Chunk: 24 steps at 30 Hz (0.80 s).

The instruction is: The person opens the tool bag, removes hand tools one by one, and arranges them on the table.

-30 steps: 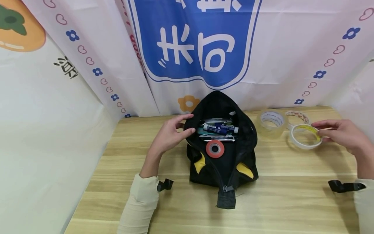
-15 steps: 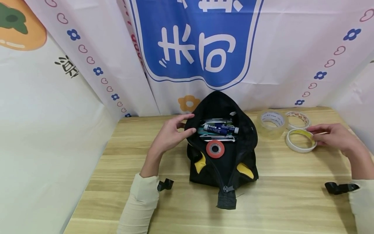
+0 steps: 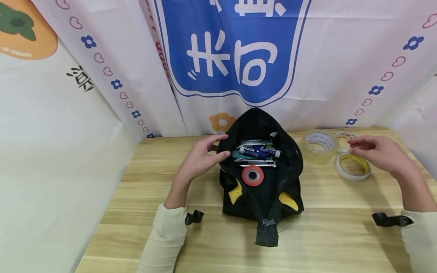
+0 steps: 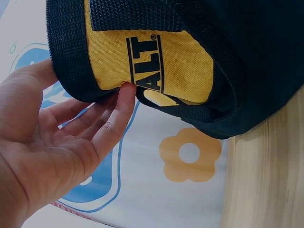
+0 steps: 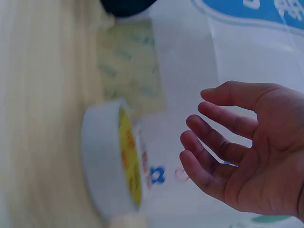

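Observation:
A black tool bag (image 3: 263,204) with yellow patches stands with its mouth unzipped. My left hand (image 3: 201,157) holds its left rim between thumb and fingers; in the left wrist view the fingers lie against the yellow lettered panel (image 4: 185,66). Inside the bag are a blue-and-white tube (image 3: 252,152), a box cutter (image 3: 254,163) and other tools, with a roll of red tape (image 3: 253,175) at the front. My right hand (image 3: 382,153) hovers over a white tape roll (image 3: 351,176) with a yellow core, its fingers loosely bent and nothing in them.
Left of the white roll stands a wide clear tape roll (image 3: 319,148). Another pale roll (image 3: 342,135) lies behind, partly covered by my right hand. A printed cloth (image 3: 327,68) hangs at the back of the wooden table (image 3: 327,235).
My right hand has set the white tape roll down on the table, let it go and lifted away to the upper left. The left hand has stayed at the bag's rim.

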Available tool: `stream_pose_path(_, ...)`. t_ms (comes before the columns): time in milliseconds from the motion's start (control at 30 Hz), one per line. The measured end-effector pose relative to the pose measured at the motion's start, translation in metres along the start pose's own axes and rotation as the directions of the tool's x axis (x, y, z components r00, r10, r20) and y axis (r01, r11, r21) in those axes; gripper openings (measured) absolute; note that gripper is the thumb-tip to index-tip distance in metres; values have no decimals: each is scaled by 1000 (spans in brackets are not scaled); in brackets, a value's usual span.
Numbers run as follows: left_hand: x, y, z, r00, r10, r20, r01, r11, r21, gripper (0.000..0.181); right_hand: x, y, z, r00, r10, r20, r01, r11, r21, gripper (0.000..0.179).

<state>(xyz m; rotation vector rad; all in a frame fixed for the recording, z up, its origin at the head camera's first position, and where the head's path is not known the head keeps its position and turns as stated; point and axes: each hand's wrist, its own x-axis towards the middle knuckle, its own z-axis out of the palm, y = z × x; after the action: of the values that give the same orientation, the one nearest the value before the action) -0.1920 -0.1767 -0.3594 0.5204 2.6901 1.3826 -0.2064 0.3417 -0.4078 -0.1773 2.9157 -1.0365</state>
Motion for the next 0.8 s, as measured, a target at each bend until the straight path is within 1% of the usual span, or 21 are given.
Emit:
stream_pose_path(167, -1, -1, 1, 1000, 10, 0, -10, 1000, 3, 53, 0, -40, 4, 996, -78, -40, 79, 997, 25, 43)
stream_pose_path(300, -1, -2, 0, 1000, 9, -8, -9, 1000, 7, 53, 3, -74, 8, 989, -138, -55, 141, 989, 49, 40)
stream_pose_path(500, 1, -1, 0, 1000, 7, -13, -7, 1000, 9, 53, 7, -118, 11, 976, -209, -60, 214, 972, 97, 37)
stream_pose_path(667, 1, -1, 1, 1000, 1, -7, -1, 1000, 5, 53, 12, -146, 14, 957, -284, -54, 288, 950, 120, 36)
stream_pose_path(800, 1, -1, 2, 1000, 0, -6, 0, 1000, 0, 53, 17, -163, 18, 937, -348, -19, 348, 932, 101, 38)
